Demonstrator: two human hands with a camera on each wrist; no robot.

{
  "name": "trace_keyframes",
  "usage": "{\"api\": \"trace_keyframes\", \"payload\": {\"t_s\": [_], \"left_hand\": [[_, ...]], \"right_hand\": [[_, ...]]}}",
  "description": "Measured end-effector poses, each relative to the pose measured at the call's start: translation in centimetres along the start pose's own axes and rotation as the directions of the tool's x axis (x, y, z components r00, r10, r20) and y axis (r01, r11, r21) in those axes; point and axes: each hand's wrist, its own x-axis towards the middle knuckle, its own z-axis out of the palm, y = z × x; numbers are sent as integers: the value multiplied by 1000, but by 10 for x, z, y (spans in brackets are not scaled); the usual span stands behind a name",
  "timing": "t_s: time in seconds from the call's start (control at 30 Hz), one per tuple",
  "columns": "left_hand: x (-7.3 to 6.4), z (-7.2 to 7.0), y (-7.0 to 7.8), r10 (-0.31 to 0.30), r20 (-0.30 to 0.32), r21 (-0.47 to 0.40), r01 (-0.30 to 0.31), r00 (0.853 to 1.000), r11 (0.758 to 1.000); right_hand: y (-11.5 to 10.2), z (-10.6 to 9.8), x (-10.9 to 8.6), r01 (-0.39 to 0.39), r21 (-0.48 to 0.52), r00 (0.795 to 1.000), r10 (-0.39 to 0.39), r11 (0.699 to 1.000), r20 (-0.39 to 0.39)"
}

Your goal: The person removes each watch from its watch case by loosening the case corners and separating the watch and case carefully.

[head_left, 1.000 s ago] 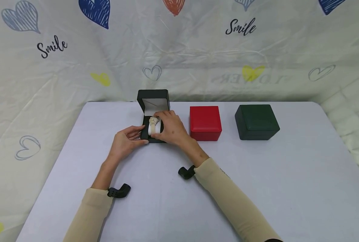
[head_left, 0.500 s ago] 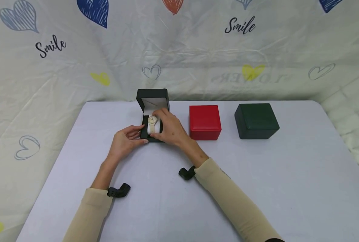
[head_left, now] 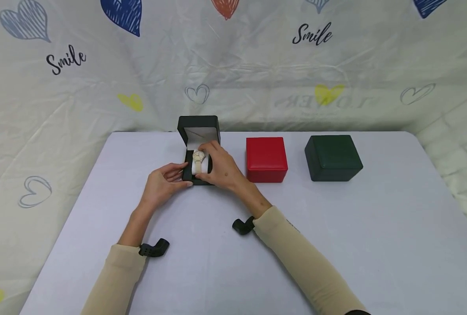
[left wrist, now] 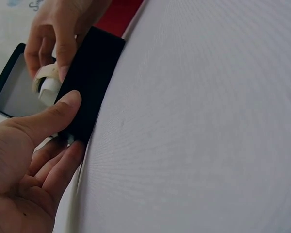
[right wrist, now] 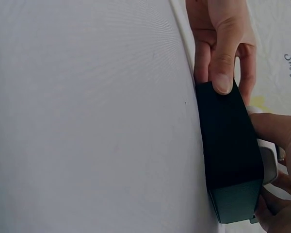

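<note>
Black box [left wrist: 94, 77] stands open at the back of the white table [head_left: 217, 262], left of centre, lid tipped up, pale lining showing. Cream-strapped watch [head_left: 198, 156] is wrapped on a white cushion [head_left: 204, 166] in the box's base; left wrist view has the cushion poking above the rim, can't tell how deep it sits. Right hand [head_left: 223, 168] pinches the cushion with the watch on it, thumb on the near side, fingers on the far side; can't tell if the strap itself is squeezed. Left hand [head_left: 158, 183] grips the box's near left corner, thumb pressed on the front wall, fingers against the left side. Red box [head_left: 266, 153], closed, just right of the open one; green box [head_left: 331, 153], also closed, further right. Heart-print cloth [head_left: 249, 52] hangs behind. Beige sleeves [head_left: 308, 258] on both arms.
</note>
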Motion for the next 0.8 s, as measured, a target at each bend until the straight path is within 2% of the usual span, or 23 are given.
{"api": "trace_keyframes", "payload": {"t_s": [0.4,0.63,0.8], "left_hand": [[0,0,1,-1,-3,5,1,1000,1000],[1,0,1,-4,-6,9,4,1000,1000],[0,0,0,-10,-6,12,10,1000,1000]], "right_hand": [[-1,-1,-1,6,10,1000,-6,1000,-3],[-5,-5,1,-28,75,999,30,997,-26],[-5,-4,0,-43,76,999,45,996,-19]]}}
